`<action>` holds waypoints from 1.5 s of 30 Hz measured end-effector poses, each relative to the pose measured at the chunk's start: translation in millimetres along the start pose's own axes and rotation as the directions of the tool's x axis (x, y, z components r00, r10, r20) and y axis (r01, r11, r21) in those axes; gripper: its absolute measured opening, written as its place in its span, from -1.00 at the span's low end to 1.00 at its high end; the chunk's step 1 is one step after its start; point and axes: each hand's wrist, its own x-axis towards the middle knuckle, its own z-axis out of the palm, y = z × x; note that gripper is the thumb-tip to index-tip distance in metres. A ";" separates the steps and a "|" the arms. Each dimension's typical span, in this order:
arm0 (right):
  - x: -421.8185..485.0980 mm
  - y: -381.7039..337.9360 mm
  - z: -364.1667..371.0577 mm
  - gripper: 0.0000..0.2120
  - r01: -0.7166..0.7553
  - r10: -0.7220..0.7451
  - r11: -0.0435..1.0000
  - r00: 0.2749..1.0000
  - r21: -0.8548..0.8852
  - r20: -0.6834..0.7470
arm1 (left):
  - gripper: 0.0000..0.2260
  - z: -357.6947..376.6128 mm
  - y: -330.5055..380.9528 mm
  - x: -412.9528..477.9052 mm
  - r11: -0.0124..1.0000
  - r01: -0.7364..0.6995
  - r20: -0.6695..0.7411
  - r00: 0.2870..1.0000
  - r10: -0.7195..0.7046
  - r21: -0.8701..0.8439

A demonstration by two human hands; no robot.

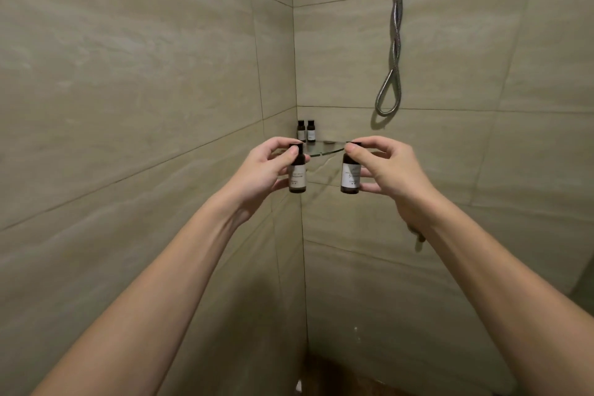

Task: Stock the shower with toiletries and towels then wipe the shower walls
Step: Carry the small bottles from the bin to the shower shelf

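Two pinches: left hand (260, 170) fingers grip left bottle (297, 175), right hand (392, 170) right bottle (350, 177); labels unreadable.

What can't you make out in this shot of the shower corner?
Head view only:
- Label text on the left bottle in the left hand and the right bottle in the right hand: too small, blurred.
- Two shelf bottles: too small to read.
- Glass shelf: partly behind the hands.
- Shower hose: cut off by the top edge; shower head unseen.
- Floor: dark, cut by the bottom edge.
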 end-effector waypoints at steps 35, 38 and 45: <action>391.7 168.0 52.6 -0.82 0.055 -0.035 0.987 0.991 -0.154 0.127 | -0.85 -30.3 -151.2 376.9 0.781 -0.070 -0.086 0.984 0.157 0.620; 405.5 175.4 62.8 -0.83 0.079 -0.057 0.981 0.991 -0.179 0.124 | -0.83 -35.2 -158.0 391.5 0.753 -0.078 -0.113 0.973 0.199 0.653; 427.6 187.1 82.9 -0.81 0.097 -0.079 0.965 0.993 -0.244 0.082 | -0.81 -31.7 -174.2 404.6 0.732 -0.018 -0.147 0.976 0.160 0.681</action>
